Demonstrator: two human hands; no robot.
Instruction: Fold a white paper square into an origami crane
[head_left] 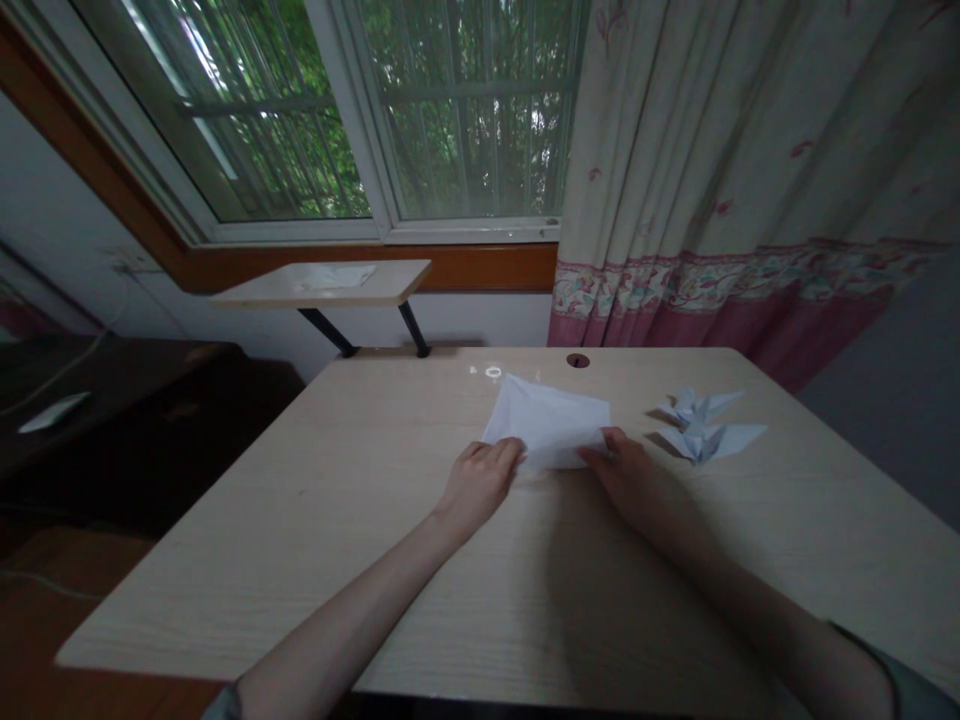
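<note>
A white sheet of paper [551, 420] lies folded on the light wooden table [300, 530], near its far middle. My left hand [480, 480] pinches the paper's near left corner with curled fingers. My right hand [626, 470] presses and grips the near right corner. Two folded paper cranes [705, 425] sit on the table just right of my right hand, one behind the other.
A round cable hole [577, 360] is in the table's far edge. A small shelf [330, 283] juts from the wall under the window. A patterned curtain [720, 200] hangs at the right. A dark low cabinet [112, 400] stands to the left.
</note>
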